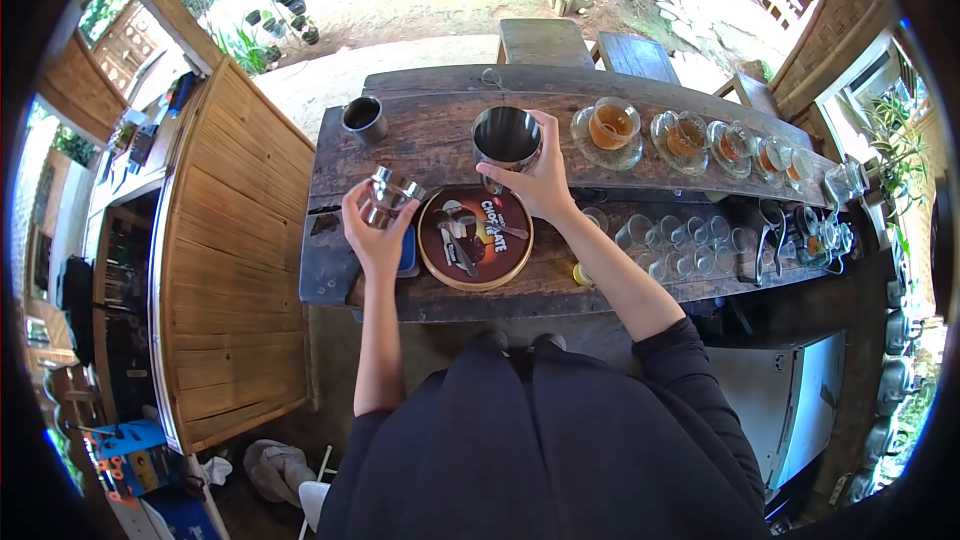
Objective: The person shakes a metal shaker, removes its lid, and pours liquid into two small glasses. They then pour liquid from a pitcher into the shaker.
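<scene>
My left hand [380, 238] is closed around the shiny metal top of a cocktail shaker [392, 192], with its narrow cap upward. In my right hand [540, 177] is a metal shaker cup [507, 137], tilted so its dark inside faces me. The two pieces are apart. Below and between my hands lies a round dark-red tin [475, 265] with chocolate lettering. A spoon [508, 229] and other small utensils rest on it. A second metal cup [366, 121] stands at the counter's left end, beyond my left hand.
The wooden counter [430, 120] has a raised back shelf. Glass cups of amber drink [613, 125] stand on saucers along its right side. Several small glasses [690, 233] fill the lower level. A wooden cabinet [235, 270] stands left, and a white box-like appliance [755, 390] is below right.
</scene>
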`<act>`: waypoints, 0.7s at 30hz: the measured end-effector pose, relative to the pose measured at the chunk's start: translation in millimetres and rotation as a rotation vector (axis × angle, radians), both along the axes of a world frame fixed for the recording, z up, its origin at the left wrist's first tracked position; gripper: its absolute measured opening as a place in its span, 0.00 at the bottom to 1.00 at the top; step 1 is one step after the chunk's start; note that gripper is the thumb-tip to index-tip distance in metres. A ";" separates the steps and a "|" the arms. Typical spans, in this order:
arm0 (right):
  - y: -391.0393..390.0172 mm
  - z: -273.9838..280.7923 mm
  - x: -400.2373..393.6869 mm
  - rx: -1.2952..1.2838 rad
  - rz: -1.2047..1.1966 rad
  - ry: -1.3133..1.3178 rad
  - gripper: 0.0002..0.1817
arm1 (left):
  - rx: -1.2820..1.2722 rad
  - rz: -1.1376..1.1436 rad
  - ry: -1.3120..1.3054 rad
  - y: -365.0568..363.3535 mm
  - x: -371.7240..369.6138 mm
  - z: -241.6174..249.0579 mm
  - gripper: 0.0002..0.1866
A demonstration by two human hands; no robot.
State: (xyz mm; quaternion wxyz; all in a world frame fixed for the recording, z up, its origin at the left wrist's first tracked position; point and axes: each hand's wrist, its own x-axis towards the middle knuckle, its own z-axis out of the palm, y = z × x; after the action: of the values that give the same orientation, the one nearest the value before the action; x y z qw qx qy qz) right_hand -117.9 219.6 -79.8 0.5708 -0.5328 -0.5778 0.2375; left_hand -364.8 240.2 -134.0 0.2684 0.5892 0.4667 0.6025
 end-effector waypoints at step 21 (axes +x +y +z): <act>10.4 -7.6 -10.7 0.011 -0.006 -0.001 0.50 | -0.081 -0.085 0.196 33.9 -29.4 -15.4 0.48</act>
State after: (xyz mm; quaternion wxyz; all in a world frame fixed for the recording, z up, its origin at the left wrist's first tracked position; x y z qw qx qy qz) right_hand -128.6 230.1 -87.4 0.5740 -0.5316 -0.5779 0.2322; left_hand -394.2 274.1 -149.5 0.2705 0.6534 0.4893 0.5104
